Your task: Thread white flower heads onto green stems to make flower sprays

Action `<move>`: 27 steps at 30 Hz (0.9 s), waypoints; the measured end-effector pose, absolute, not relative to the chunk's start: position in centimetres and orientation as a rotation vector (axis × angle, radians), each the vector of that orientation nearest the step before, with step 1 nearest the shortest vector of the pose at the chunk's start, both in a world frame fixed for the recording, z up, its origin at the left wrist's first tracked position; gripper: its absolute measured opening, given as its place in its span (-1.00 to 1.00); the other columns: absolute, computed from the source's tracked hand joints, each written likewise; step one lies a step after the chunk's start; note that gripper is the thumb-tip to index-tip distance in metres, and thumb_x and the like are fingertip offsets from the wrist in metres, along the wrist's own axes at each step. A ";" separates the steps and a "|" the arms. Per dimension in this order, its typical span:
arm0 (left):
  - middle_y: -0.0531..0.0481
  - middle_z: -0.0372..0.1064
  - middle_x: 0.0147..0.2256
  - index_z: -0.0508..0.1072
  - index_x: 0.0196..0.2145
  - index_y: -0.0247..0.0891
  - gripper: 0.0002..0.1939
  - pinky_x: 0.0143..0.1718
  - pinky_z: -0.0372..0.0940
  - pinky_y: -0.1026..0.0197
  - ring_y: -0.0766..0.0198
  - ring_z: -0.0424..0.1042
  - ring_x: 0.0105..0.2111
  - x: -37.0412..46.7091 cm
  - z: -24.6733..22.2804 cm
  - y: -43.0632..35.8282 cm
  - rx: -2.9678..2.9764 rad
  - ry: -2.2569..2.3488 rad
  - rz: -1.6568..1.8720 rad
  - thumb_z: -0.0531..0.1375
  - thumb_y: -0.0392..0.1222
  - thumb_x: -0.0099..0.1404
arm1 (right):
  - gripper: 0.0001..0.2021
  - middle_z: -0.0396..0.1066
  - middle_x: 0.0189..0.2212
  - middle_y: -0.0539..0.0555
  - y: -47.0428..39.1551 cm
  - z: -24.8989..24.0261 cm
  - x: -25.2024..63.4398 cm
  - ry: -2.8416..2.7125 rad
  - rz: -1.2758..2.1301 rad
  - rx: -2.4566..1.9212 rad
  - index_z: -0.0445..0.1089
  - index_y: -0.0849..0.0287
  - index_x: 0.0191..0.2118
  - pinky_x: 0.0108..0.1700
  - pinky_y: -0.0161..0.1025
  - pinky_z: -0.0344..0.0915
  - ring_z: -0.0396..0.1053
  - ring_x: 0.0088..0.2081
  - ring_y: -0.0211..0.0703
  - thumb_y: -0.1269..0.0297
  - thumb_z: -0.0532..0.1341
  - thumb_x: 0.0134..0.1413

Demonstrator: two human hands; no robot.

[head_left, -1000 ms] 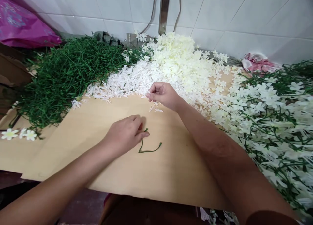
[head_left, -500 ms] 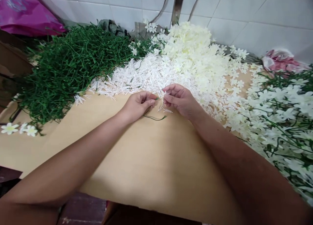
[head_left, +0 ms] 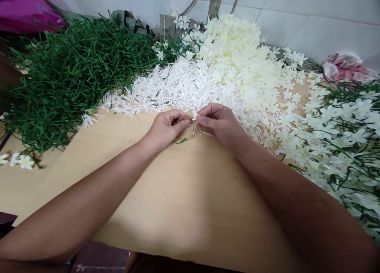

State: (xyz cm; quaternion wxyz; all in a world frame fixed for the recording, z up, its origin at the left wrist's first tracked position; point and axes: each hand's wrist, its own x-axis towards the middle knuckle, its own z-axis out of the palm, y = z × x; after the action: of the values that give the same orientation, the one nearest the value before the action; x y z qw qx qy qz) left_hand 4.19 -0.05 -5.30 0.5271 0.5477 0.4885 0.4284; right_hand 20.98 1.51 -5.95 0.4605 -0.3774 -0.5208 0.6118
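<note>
My left hand [head_left: 170, 126] pinches a green stem [head_left: 191, 119], whose tip shows just past the fingertips. Close beside it, my right hand [head_left: 218, 122] has thumb and finger closed on a small white piece [head_left: 195, 114] that meets the stem tip. Whether the two are joined is too small to tell. Loose white stamens [head_left: 205, 133] lie on the brown board [head_left: 178, 194] under the fingers. The curled end of a green stem [head_left: 181, 141] shows below my left hand.
Behind my hands spreads a heap of white stamens [head_left: 178, 87]. Green stems [head_left: 74, 71] are piled at the left, cream flower heads [head_left: 234, 51] at the back. Assembled white flowers [head_left: 350, 146] lie at the right. A pink bag [head_left: 26, 12] sits at the back left.
The hands have come slightly closer, and the white piece now meets the green tip. Less of the stem below my left hand shows. The view has shifted a little.
</note>
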 end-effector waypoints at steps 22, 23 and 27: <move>0.12 0.24 -0.61 0.39 -0.49 -0.33 -0.87 -0.56 0.05 0.33 0.45 0.16 -0.61 3.9 -5.4 0.1 1.373 1.203 0.999 0.24 -0.20 0.03 | -0.85 0.30 -0.58 -0.08 0.7 -5.4 20.2 -1.577 1.043 -1.015 0.28 0.20 -0.54 -0.49 -0.34 0.24 0.25 -0.54 -0.37 0.41 0.31 -0.19; 0.12 0.24 -0.61 0.39 -0.50 -0.33 -0.87 -0.56 0.06 0.33 0.45 0.16 -0.60 3.9 -5.4 0.1 1.379 1.206 0.994 0.24 -0.21 0.03 | -0.86 0.30 -0.59 -0.08 0.7 -5.4 20.1 -1.593 1.015 -1.022 0.28 0.20 -0.54 -0.49 -0.34 0.23 0.25 -0.54 -0.38 0.44 0.29 -0.18; 0.13 0.20 -0.64 0.37 -0.53 -0.32 -0.90 -0.57 0.02 0.33 0.46 0.13 -0.63 3.9 -5.1 0.1 1.389 1.228 0.957 0.21 -0.25 0.04 | -0.87 0.32 -0.59 -0.07 0.4 -5.5 20.0 -1.636 0.960 -1.063 0.28 0.20 -0.56 -0.48 -0.34 0.21 0.24 -0.54 -0.38 0.46 0.27 -0.18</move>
State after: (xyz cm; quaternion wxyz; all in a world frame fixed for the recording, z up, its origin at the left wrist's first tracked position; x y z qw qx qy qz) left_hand 3.88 0.08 -5.15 0.5034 0.5753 0.5084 0.3963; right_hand 20.02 0.40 -5.52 0.4650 -0.4328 -0.6661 0.3909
